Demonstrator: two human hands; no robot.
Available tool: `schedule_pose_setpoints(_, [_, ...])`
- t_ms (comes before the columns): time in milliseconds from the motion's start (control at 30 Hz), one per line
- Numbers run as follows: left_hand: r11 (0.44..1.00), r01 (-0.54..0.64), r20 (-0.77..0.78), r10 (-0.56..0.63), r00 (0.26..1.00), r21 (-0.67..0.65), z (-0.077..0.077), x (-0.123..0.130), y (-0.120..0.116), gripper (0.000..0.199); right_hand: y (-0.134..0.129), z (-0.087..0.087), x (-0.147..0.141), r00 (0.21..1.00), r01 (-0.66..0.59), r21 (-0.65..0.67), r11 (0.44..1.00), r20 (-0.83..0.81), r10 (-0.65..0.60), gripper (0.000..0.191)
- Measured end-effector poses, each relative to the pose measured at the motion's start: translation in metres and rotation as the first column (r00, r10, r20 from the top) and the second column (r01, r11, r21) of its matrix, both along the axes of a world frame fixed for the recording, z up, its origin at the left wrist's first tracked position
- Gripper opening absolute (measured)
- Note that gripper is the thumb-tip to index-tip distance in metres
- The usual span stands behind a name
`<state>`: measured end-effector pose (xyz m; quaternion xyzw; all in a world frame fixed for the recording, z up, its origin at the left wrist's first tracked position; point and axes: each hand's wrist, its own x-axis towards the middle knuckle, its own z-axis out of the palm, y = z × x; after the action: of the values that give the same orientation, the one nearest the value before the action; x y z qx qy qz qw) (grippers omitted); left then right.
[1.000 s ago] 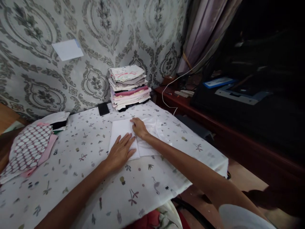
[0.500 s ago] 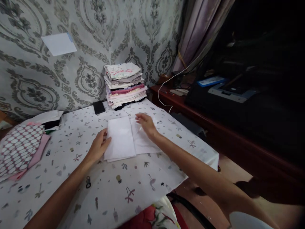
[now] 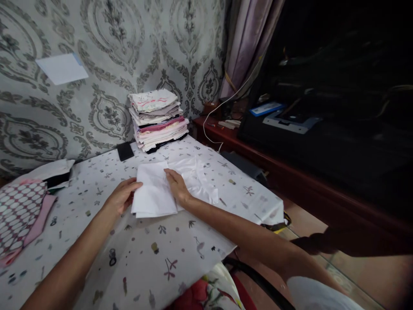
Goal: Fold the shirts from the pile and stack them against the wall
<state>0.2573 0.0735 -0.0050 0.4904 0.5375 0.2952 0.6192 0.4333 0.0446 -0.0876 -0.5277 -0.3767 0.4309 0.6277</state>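
Observation:
A white cloth [image 3: 151, 196], partly folded, lies on the patterned table cover [image 3: 138, 258]. Its left part is a neat rectangle, while the part to the right is loose and wrinkled. My left hand [image 3: 122, 193] is at the rectangle's left edge, thumb side against the cloth, fingers curled and partly hidden at the edge. My right hand [image 3: 177, 187] rests with extended fingers on the right side of the rectangle, pressing nothing between its fingers.
A tall stack of folded clothes [image 3: 158, 122] stands at the back beside a black phone [image 3: 125, 151]. Dotted and pink clothes [image 3: 22, 211] lie at the left. On the right is a dark red cabinet [image 3: 274, 165] with a white cable [image 3: 206, 122].
My right hand has moved left onto the folded rectangle. The cloth's right part has become more wrinkled and spread out. The camera view has shifted to the right.

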Motion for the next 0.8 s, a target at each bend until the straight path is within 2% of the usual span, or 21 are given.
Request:
schedule_pose_setpoints(100, [0.992,0.031,0.066,-0.039,0.997,0.123,0.018,0.034,-0.004,0.054,0.002,0.002,0.010,0.994,0.001,-0.018,1.000,-0.112,-0.003,0.043])
schedule_pose_setpoints(200, [0.967,0.192,0.077,-0.207,0.975,0.167,0.032,0.074,-0.014,0.061,-0.007,0.011,0.041,0.955,-0.071,-0.035,0.997,-0.290,0.057,0.059])
schedule_pose_setpoints(300, [0.900,0.370,0.069,-0.394,0.917,0.231,0.029,0.101,-0.025,0.064,-0.026,0.025,0.080,0.838,-0.233,-0.079,0.969,-0.521,0.159,0.073])
schedule_pose_setpoints(367, [0.831,0.408,-0.065,-0.416,0.907,0.378,0.016,0.106,-0.031,0.057,-0.036,0.032,0.100,0.783,-0.297,-0.101,0.949,-0.594,0.182,0.074])
schedule_pose_setpoints(400, [0.774,0.422,-0.169,-0.390,0.905,0.472,0.008,0.105,-0.033,0.052,-0.039,0.035,0.106,0.769,-0.317,-0.110,0.942,-0.611,0.188,0.070])
schedule_pose_setpoints(467, [0.614,0.484,-0.379,-0.304,0.874,0.624,-0.008,0.100,-0.034,0.044,-0.042,0.037,0.111,0.746,-0.361,-0.126,0.924,-0.634,0.205,0.053])
schedule_pose_setpoints(533, [0.473,0.567,-0.521,-0.239,0.819,0.674,-0.022,0.095,-0.035,0.044,-0.039,0.035,0.112,0.750,-0.379,-0.153,0.913,-0.629,0.206,0.032])
schedule_pose_setpoints(567, [0.434,0.601,-0.563,-0.228,0.794,0.672,-0.027,0.094,-0.035,0.047,-0.037,0.033,0.112,0.768,-0.359,-0.159,0.920,-0.610,0.194,0.029])
schedule_pose_setpoints(700, [0.391,0.676,-0.666,-0.185,0.723,0.625,-0.039,0.103,-0.038,0.059,-0.028,0.022,0.118,0.889,-0.164,-0.099,0.982,-0.447,0.103,0.054])
schedule_pose_setpoints(800, [0.338,0.777,-0.775,-0.177,0.607,0.531,-0.042,0.114,-0.046,0.066,-0.023,0.014,0.133,0.988,-0.040,-0.078,0.996,-0.149,0.028,0.064])
